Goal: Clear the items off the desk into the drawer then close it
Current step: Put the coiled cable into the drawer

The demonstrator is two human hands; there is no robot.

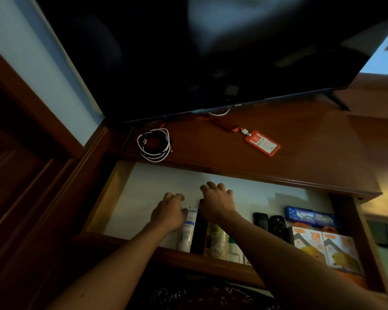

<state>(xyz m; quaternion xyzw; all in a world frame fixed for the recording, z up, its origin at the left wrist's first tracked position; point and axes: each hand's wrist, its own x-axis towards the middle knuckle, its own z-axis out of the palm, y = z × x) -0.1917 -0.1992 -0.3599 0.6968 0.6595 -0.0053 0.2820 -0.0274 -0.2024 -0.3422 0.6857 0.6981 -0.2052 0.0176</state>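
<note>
The wooden drawer (109, 198) stands pulled out below the desk top (300, 153), and both my hands are inside it. My right hand (217, 203) rests on the far end of a long black case (199, 236), thumb against its left side. My left hand (169, 212) is curled beside a white tube (188, 229), touching its top; whether it grips the tube is unclear. A coil of white and black cables (155, 145) lies on the desk at the left. An orange badge holder (262, 143) with its lanyard lies on the desk further right.
A large dark TV (211, 63) stands over the back of the desk. The right part of the drawer holds two black remotes (276, 223), a blue packet (311, 217), orange boxes (325, 247) and small bottles (220, 240). The drawer's left half shows its pale floor (143, 198).
</note>
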